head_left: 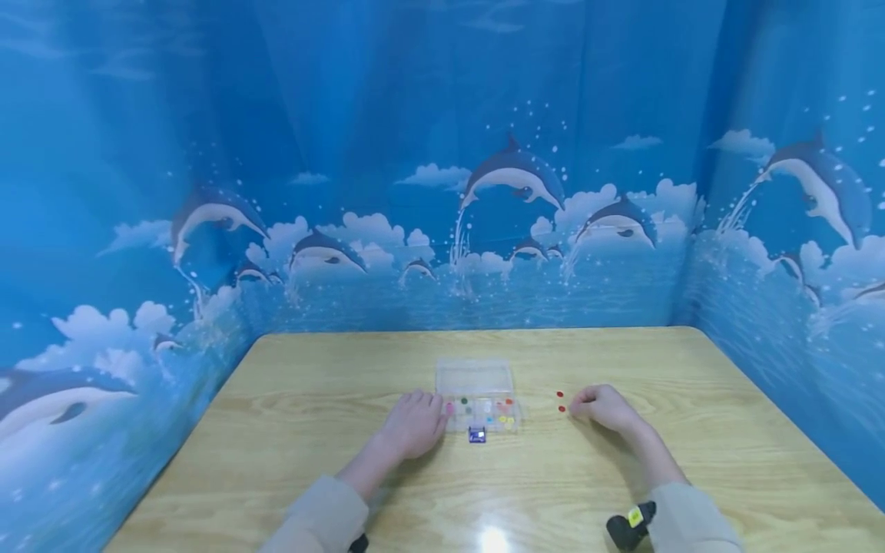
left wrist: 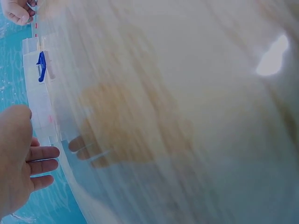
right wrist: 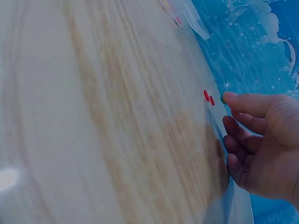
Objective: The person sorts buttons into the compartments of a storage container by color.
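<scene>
A clear plastic compartment box point(head_left: 473, 378) stands on the table with its lid folded back, small coloured discs point(head_left: 508, 420) in its sections. My left hand point(head_left: 417, 424) rests at the box's left end, and its fingers point(left wrist: 44, 166) show extended in the left wrist view. To the right of the box lie two small red discs point(head_left: 561, 402) on the table. Just right of them is my right hand point(head_left: 605, 407), thumb and forefinger close together, the other fingers point(right wrist: 236, 147) loosely bent. I cannot tell whether a small thing is between the right thumb and forefinger.
A blue latch point(head_left: 477, 435) sits at the box's front side. The wood-grain table point(head_left: 332, 369) is glossy and reflects a light. Behind it and at both sides hangs a blue curtain point(head_left: 387, 100) with dolphins. A black wrist device point(head_left: 631, 525) is at the right sleeve.
</scene>
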The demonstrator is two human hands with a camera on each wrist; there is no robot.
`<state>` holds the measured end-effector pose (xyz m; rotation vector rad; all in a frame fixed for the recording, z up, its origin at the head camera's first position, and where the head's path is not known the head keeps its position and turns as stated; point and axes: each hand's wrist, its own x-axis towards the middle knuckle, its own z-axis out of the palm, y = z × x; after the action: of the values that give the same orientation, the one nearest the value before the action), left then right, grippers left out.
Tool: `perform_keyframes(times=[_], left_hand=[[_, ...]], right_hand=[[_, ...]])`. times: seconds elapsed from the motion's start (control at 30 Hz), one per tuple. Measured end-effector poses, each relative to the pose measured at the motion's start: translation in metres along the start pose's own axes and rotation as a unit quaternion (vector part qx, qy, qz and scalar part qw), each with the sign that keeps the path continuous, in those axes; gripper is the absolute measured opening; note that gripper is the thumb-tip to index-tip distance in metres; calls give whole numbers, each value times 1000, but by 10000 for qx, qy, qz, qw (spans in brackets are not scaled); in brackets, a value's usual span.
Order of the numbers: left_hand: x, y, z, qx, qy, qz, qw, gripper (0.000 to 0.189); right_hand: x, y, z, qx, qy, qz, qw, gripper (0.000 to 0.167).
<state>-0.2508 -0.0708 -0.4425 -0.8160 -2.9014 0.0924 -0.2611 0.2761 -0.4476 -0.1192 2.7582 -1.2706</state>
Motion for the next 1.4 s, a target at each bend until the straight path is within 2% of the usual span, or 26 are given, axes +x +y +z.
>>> perform_keyframes(times=[0.27,0.47,0.7,0.97,1.1,1.23,1.4], left_hand=[[-2,1,0,-7,-49,42,10000,35],[-3,2,0,-30,26,53,10000,34],[-2,2,-1,-10,56,49,10000,34],[-1,1,0,-17,134,77,9999,32],[1,0,0,-25,141,47,9999,31],[2,-3,1,-3,160,68,9998,30],[3,-2,2,-25,149,50,9999,31]], right_hand=[[3,-7,8,418,-33,510,9978,16],[4,-14,14,834,-32,423,9956,19],[8,-27,20,1431,20,475,9886,21],[10,-42,29,1407,275,402,9889,20],[13,-48,35,1610,387,387,9854,20],[16,-52,42,1849,391,359,9813,19],[18,-58,51,1889,363,376,9806,19]])
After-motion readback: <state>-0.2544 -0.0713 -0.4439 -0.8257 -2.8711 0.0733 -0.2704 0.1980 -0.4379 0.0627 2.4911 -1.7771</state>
